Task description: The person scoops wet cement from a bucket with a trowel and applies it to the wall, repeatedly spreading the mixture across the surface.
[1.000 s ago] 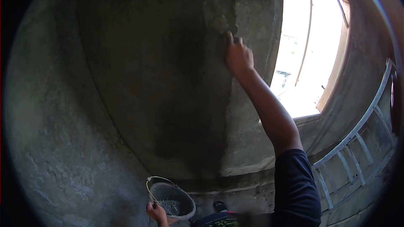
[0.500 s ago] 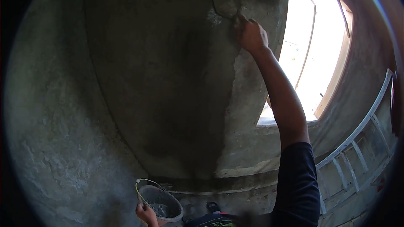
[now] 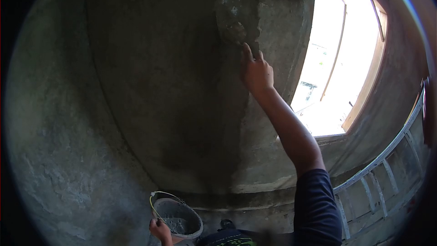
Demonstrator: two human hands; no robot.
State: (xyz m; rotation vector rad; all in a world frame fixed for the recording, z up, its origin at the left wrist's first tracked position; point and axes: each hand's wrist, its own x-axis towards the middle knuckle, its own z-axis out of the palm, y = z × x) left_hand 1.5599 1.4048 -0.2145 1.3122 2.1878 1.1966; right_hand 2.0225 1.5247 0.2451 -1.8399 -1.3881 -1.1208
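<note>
My right hand (image 3: 257, 73) is raised high in front of me, its fingers closed around the handle of a trowel (image 3: 235, 32). The trowel's blade lies against the dark grey plastered wall (image 3: 173, 77), near a ragged edge in the plaster; its outline is dim. Low down, my left hand (image 3: 160, 230) grips the yellow handle (image 3: 155, 210) of a bucket (image 3: 198, 222). Wet grey mortar (image 3: 178, 224) shows inside the bucket. Its lower part is cut off by the frame.
A bright window opening (image 3: 334, 59) with a wooden frame is to the right of my raised arm. A metal ladder (image 3: 371, 166) lies along the lower right. A rougher wall (image 3: 59, 155) meets the plastered one on the left. One dark shoe (image 3: 226, 223) shows below.
My right hand and the trowel have moved down and left across the wall. The bucket, with my left hand on its handle, appears slightly farther right in view.
</note>
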